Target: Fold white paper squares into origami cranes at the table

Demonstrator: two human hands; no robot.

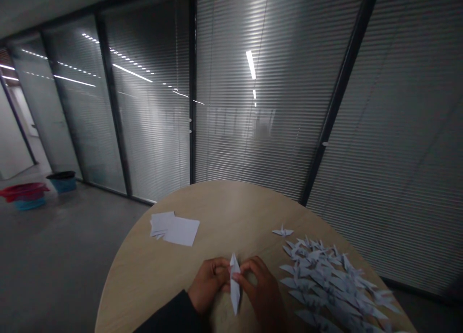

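Note:
A narrow folded paper piece, white and pointed at both ends, stands lengthwise between my two hands near the front of the table. My left hand pinches its left edge, the fingers closed against the paper. From the other side my right hand grips it, with the thumb lying across its face. Many finished white paper cranes lie heaped to the right of my right hand. One single paper crane sits apart, just beyond that heap. Flat white paper sheets overlap at the left.
The round wooden table has its far edge close to a glass wall with blinds. On the floor at the left stand a bucket with a red rim and a blue bucket with a black liner.

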